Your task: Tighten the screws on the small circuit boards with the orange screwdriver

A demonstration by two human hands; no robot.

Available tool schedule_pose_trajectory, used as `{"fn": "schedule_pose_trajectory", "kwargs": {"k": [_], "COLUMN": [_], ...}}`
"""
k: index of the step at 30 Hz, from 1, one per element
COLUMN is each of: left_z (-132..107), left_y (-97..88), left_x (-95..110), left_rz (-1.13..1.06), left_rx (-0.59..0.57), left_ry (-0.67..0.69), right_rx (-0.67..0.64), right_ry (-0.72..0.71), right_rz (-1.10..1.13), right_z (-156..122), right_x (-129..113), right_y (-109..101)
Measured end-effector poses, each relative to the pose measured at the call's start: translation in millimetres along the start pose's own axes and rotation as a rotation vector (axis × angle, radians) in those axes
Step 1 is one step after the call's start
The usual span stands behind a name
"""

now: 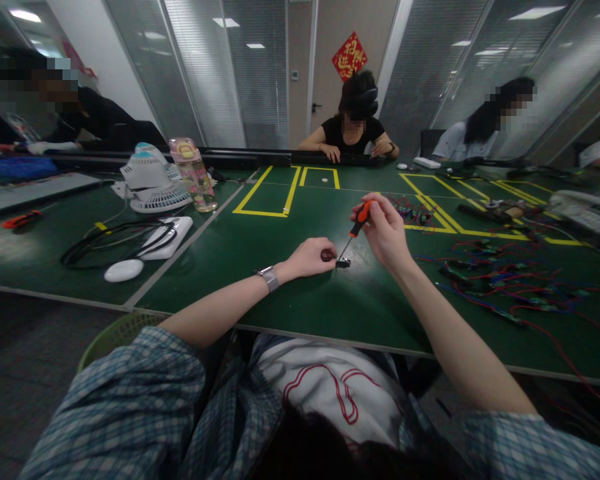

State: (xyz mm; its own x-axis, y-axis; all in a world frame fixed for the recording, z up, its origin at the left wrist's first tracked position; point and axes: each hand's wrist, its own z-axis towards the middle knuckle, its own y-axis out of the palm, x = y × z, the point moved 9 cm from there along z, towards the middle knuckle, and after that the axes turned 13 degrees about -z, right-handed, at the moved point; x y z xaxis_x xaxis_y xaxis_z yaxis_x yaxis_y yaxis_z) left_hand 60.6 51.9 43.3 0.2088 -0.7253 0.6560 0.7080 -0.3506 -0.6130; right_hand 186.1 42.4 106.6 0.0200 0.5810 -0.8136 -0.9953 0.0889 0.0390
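Green counter (pixel 300 303), head view: one small black part (pixel 343 263) lies before you. Your left hand (pixel 311 257) curls at its left end; whether it pinches cannot be told. Your right hand (pixel 386 230) grips an orange-and-black screwdriver (pixel 357 227), tip at the part.

A screwdriver (pixel 362 218) with an orange-and-black handle and thin metal shaft is held at a slant in the right hand (pixel 387 233), its tip pointed down at a small black component (pixel 343 263) with metallic bits on top. The component is set on the green counter (pixel 300 300), right beside the fingertips of the left hand (pixel 310 258).
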Motion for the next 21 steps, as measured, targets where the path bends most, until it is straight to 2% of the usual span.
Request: {"fn": "schedule_pose_trajectory", "kwargs": {"k": [21], "left_z": [-0.3], "left_y": [0.1], "left_x": [-1.1], "left_rz": [0.010], "left_rx": [0.007], "left_ry": [-0.009], "right_rx": [0.004], "right_ry": [-0.006], "right_rz": [-0.036], "right_z": [-2.3], "right_x": [-2.3], "right_y": [0.1]}}
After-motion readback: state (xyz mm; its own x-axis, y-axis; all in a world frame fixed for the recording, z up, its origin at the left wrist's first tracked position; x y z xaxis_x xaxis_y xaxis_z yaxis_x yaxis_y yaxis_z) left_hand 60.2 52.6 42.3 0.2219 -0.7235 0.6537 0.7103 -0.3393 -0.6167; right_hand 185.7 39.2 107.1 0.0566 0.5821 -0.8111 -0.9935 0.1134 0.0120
